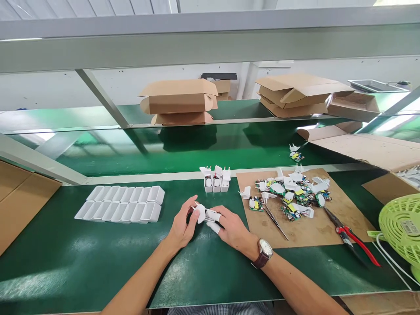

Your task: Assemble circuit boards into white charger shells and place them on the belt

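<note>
We find both hands together over the green worktop [108, 258], near its middle. Our left hand [183, 224] has a narrow grip on a white plug piece [201, 213], thumb against its near side. Our right hand [233, 228], with white covers on some fingertips, has its grip closed on a white case [210, 215] directly beside that piece; whether the two parts are joined, we cannot tell. We record a watch [265, 248] on the right wrist.

Just beyond the hands stand three filled cases [217, 183], side by side, with plug pieces on top. To the left we note two touching rows of white cases [121, 205]. To the right, a brown cardboard sheet [262, 234] bears a heap of circuit boards [297, 192] mixed with white plug pieces, a pair of tweezers [275, 222] lying beside it, and red-handled pliers [344, 232] extending past the sheet's edge. A green fan [402, 225] stands at far right.
</note>
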{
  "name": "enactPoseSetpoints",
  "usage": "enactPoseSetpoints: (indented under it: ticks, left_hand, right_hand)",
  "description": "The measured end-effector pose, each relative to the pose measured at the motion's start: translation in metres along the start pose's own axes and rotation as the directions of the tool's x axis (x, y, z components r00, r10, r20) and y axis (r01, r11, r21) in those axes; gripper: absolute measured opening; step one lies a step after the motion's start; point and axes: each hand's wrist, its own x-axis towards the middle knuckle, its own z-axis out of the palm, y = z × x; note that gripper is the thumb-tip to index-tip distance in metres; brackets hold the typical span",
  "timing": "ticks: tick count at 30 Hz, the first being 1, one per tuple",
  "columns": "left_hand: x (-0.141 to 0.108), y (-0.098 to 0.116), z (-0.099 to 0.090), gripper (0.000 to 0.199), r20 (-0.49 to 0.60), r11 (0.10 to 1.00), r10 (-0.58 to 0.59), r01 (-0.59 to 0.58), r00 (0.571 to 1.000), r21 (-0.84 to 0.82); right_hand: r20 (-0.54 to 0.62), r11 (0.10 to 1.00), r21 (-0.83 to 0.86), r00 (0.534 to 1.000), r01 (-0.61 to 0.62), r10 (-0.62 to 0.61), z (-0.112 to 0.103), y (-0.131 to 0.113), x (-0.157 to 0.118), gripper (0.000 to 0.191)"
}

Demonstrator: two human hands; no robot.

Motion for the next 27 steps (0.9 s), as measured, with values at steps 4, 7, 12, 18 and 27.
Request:
enactPoseSetpoints:
  ticks: [4,7,12,18,27]
  left_hand:
    - [0.002,0.0,0.0,0.043,0.007,0.999,0.039,-0.039,0.999,-0.014]
    - [0.002,0.001,0.002,0.077,0.024,0.983,0.18,-0.179,0.983,-0.031]
    - [0.0,0.011,0.011,0.082,-0.006,0.935,0.34,-0.338,0.94,0.104]
    - [0.003,0.017,0.01,0.083,-0.013,0.904,0.418,-0.415,0.908,0.1]
    - [0.002,0.015,0.007,0.085,0.015,0.9,0.427,-0.427,0.904,0.088]
  right_hand:
    - [-0.027,0.991,0.131,0.999,-0.04,0.044,0.0,-0.001,0.004,0.022]
    - [-0.056,0.842,0.487,0.953,-0.234,0.297,0.001,-0.005,0.009,0.032]
    - [0.318,0.256,0.847,0.829,-0.466,0.46,-0.005,-0.016,0.017,0.053]
    - [0.372,0.147,0.864,0.808,-0.481,0.458,-0.005,-0.025,0.019,0.055]
    - [0.38,0.147,0.854,0.792,-0.499,0.478,-0.003,-0.023,0.019,0.053]
